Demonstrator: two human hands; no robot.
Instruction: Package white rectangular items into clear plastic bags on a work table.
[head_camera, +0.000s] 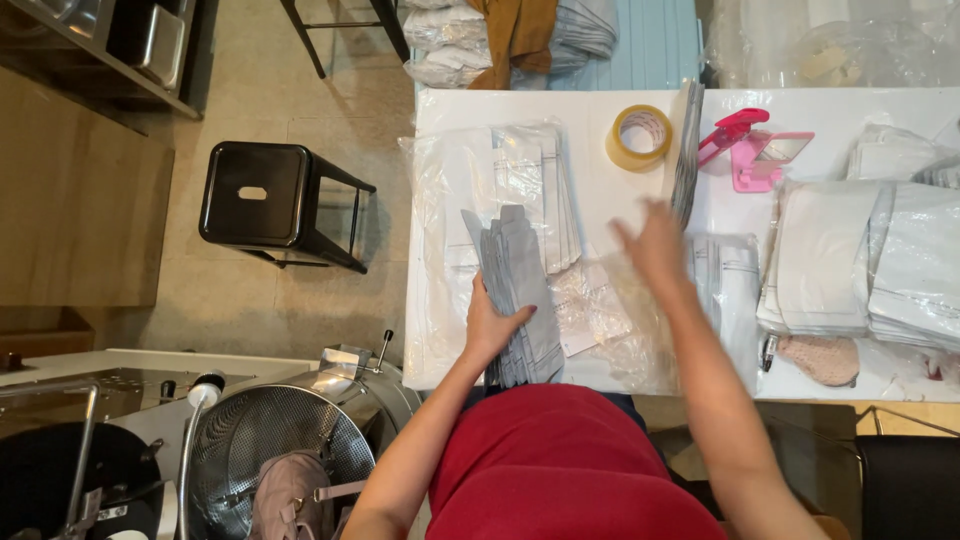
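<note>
Hands worked over a white table (600, 140). The left hand (493, 325) curled its fingers around the edge of a grey pouch stack (520, 295) lying on the table's near left part. The right hand (655, 245), blurred, hovered with fingers spread over clear plastic bags (610, 310), holding nothing. A tape roll (640, 137) and a pink holder (755, 150) lay beyond.

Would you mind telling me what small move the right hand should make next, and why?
Probably lower the right hand onto the upright stack of grey pouches just beyond it and grip it. The hand is open, blurred and holds nothing, while the left hand already presses a fanned grey pouch bundle on the white table.
</note>
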